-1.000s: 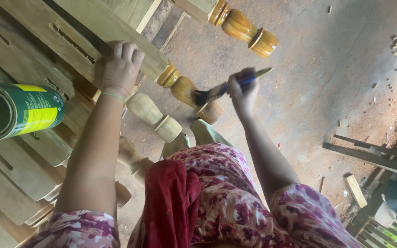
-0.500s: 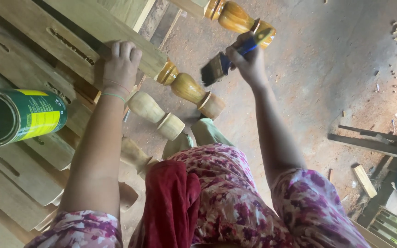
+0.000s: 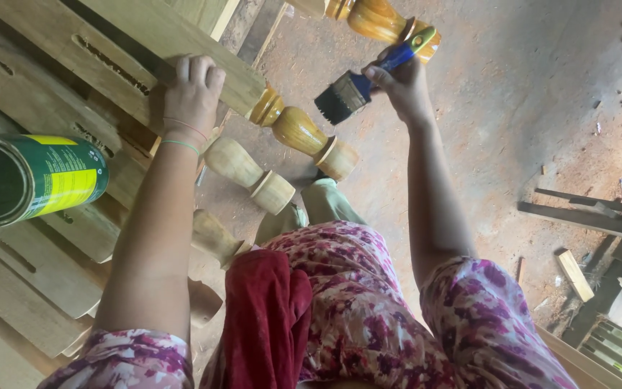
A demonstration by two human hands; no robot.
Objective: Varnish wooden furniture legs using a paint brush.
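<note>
Nearest the camera: a floral-print garment (image 3: 368, 317) with a dark red cloth (image 3: 264, 317) hanging at its middle. At left, a green and yellow can (image 3: 34, 176) lies tilted on stacked wooden slats (image 3: 30, 281). Left hand (image 3: 192, 94) rests palm-down on a flat wooden rail (image 3: 181, 39), fingers curled over its edge, gripping it. The rail ends in a turned wooden leg (image 3: 300, 133), amber and glossy; a paler unfinished leg (image 3: 250, 176) lies just beside it. Right hand (image 3: 404, 86) is closed around the blue handle of a paintbrush (image 3: 358, 86), bristles dark, held just above the glossy leg, not touching. Beyond: another glossy leg (image 3: 383, 21) and a dusty dirt floor (image 3: 541, 108).
</note>
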